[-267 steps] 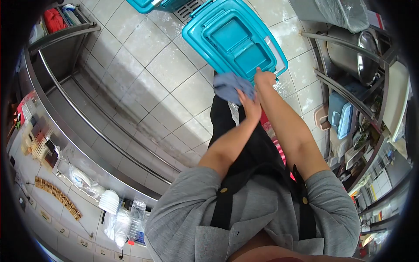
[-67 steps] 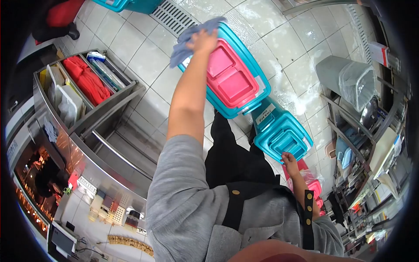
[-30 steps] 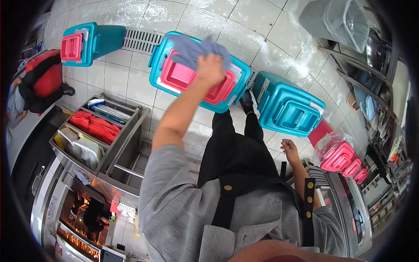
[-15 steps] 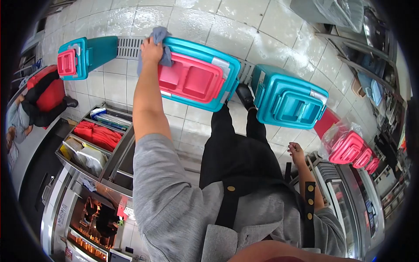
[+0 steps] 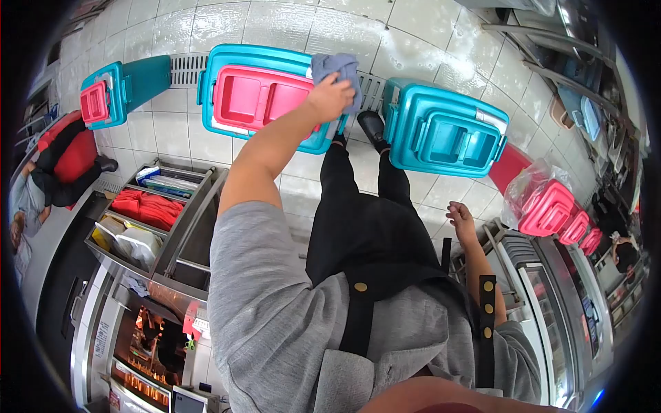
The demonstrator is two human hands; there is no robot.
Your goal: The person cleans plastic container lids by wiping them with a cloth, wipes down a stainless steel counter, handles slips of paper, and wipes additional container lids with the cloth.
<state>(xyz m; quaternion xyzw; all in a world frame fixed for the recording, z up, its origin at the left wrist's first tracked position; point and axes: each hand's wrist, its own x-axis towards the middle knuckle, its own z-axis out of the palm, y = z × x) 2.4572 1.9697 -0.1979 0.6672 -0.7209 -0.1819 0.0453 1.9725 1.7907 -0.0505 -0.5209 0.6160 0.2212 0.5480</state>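
Floor of pale square tiles (image 5: pixel 220 27), glossy with wet; slotted metal drain grating (image 5: pixel 186 71) set into it, showing between bins. Steel drawer unit (image 5: pixel 180 244), left, divided; holds red fabric (image 5: pixel 147 209) and pale trays (image 5: pixel 141 244). Turquoise bins, three, in a row across the floor:

- Middle bin (image 5: pixel 272 58), with pink lid panel (image 5: pixel 260 98) of two recesses; stands ahead of the wearer's feet, nearer the left one.
- Right-hand bin (image 5: pixel 441 103), lid wholly turquoise, beside a black shoe (image 5: pixel 370 127).
- Far-left bin (image 5: pixel 147 81), pink panel, past the grating.

Pink bins (image 5: pixel 547 208), several, far right, in line; clear plastic bag (image 5: pixel 520 187) over the nearest. Blue-grey cloth (image 5: pixel 337 65), one, crumpled; lies across the right end of the middle bin's lid and laps past its edge. Left hand (image 5: pixel 332 96), fingers bent over the cloth, gripping it against the lid. Right hand (image 5: pixel 461 219), raised below the right-hand bin and apart from it; fingers loosely curled, nothing visible in them.
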